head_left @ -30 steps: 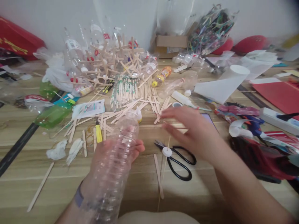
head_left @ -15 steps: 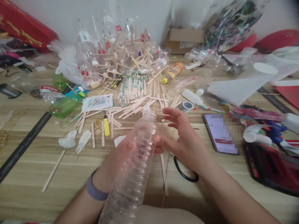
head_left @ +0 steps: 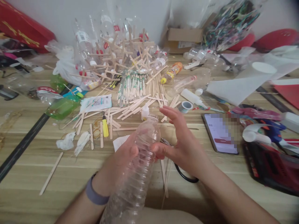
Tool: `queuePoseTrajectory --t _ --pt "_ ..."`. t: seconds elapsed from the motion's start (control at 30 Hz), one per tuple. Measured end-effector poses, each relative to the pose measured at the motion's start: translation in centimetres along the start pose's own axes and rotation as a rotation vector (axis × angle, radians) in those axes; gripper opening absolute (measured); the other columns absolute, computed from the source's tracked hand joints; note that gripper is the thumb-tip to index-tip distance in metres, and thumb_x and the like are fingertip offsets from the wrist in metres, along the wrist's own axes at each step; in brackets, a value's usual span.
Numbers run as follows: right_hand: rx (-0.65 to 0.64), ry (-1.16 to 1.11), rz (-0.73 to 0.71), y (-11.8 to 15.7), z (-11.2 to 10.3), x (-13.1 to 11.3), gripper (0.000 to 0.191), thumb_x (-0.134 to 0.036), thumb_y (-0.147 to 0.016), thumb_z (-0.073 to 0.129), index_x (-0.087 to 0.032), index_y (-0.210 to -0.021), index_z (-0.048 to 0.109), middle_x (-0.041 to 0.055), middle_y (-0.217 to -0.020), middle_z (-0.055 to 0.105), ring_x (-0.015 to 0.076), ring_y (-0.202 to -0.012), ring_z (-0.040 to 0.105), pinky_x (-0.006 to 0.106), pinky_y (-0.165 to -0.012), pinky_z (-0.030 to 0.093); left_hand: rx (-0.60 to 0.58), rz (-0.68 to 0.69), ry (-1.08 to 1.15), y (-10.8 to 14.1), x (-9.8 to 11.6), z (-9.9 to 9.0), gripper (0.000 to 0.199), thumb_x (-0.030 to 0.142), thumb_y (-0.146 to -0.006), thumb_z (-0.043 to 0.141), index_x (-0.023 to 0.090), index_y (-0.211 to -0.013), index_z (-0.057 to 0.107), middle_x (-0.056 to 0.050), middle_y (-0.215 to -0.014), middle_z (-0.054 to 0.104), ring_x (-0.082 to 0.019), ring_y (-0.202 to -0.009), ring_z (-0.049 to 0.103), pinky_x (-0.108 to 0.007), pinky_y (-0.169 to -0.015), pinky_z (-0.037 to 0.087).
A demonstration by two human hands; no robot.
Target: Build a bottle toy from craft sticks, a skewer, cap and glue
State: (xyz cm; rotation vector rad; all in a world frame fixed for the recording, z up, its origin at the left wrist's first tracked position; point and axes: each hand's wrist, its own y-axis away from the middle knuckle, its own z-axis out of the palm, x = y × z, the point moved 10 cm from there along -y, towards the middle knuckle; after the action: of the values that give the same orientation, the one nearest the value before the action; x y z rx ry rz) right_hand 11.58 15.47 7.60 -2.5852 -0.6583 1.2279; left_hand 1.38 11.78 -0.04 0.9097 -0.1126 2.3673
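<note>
A clear ribbed plastic bottle (head_left: pixel 139 168) without a cap slants up in front of me, its open neck pointing away. My left hand (head_left: pixel 125 149) is wrapped round the bottle's left side, seen partly through the plastic. My right hand (head_left: pixel 178 140) is at the right of the upper body, its thumb tip against the plastic and its upper fingers spread away from it. Just beyond the mouth stands a small white-tipped bottle (head_left: pixel 145 112). Scissors with a black handle (head_left: pixel 187 175) lie under my right hand, partly hidden. Wooden sticks (head_left: pixel 163 177) lie beneath the bottle.
Behind are heaped sticks and bottles (head_left: pixel 121 53), wrapped sticks (head_left: pixel 134 84) and a cardboard box (head_left: pixel 184 39). To the right lie a phone (head_left: pixel 220 133), a thread spool (head_left: pixel 185 106) and a red-black case (head_left: pixel 273 168). A green bottle (head_left: pixel 63 107) and yellow-handled tool (head_left: pixel 105 127) are left.
The bottle's neck has dipped slightly toward me, uncovering the small white-tipped bottle behind it. The scissors' metal part now shows beside my right hand. Both hands keep nearly the same pose.
</note>
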Motion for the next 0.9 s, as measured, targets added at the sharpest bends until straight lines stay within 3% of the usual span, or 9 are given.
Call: queuePoseTrajectory --t 0.1,0.27,0.47,0.7,0.9 --pt "0.040 -0.004 0.003 0.2 0.3 -0.2 0.075 -0.061 -0.078 0.064 -0.025 -0.136 0.033 0.0179 -0.145 0.038 0.0313 -0.139 0.034 0.055 -0.105 0.040 -0.046 0.000 -0.037 0.0 -0.5 0.5 0.048 0.042 -0.084 0.068 0.030 -0.128 0.054 -0.001 -0.110 0.069 -0.019 -0.089 0.070 -0.029 -0.080 0.053" --pt "0.157 0.054 -0.057 0.5 -0.7 -1.2 0.065 -0.060 -0.084 0.059 -0.022 -0.132 0.040 0.0199 -0.143 0.040 0.0303 -0.139 0.034 0.053 -0.109 0.035 -0.034 -0.050 -0.044 -0.3 -0.9 0.7 0.047 0.045 -0.078 0.074 0.029 -0.120 0.059 -0.001 -0.105 0.070 -0.019 -0.084 0.071 -0.031 -0.078 0.053" --pt "0.041 0.035 -0.061 -0.2 -1.7 -0.4 0.060 -0.060 -0.084 0.058 -0.025 -0.130 0.043 0.0163 -0.144 0.042 0.0302 -0.136 0.039 0.052 -0.107 0.039 -0.040 -0.016 -0.080 -0.1 -0.1 0.3 0.049 0.048 -0.084 0.066 0.028 -0.128 0.057 -0.004 -0.100 0.072 -0.019 -0.087 0.069 -0.027 -0.077 0.051" --pt "-0.071 0.038 -0.057 0.3 0.3 -0.2 0.074 -0.062 -0.078 0.064 -0.024 -0.136 0.038 0.0166 -0.150 0.031 0.0294 -0.143 0.027 0.051 -0.111 0.035 -0.049 -0.010 -0.043 -0.1 -0.7 0.1 0.050 0.045 -0.086 0.065 0.031 -0.133 0.052 0.000 -0.102 0.072 -0.018 -0.089 0.071 -0.029 -0.082 0.053" --pt "0.089 0.105 -0.152 0.7 -0.2 -2.1 0.063 -0.051 -0.083 0.065 -0.022 -0.133 0.041 0.0181 -0.146 0.034 0.0327 -0.140 0.031 0.055 -0.110 0.033 -0.052 -0.081 -0.036 -0.5 -2.0 0.1 0.049 0.042 -0.078 0.073 0.035 -0.124 0.056 0.006 -0.100 0.073 -0.019 -0.084 0.073 -0.031 -0.078 0.054"
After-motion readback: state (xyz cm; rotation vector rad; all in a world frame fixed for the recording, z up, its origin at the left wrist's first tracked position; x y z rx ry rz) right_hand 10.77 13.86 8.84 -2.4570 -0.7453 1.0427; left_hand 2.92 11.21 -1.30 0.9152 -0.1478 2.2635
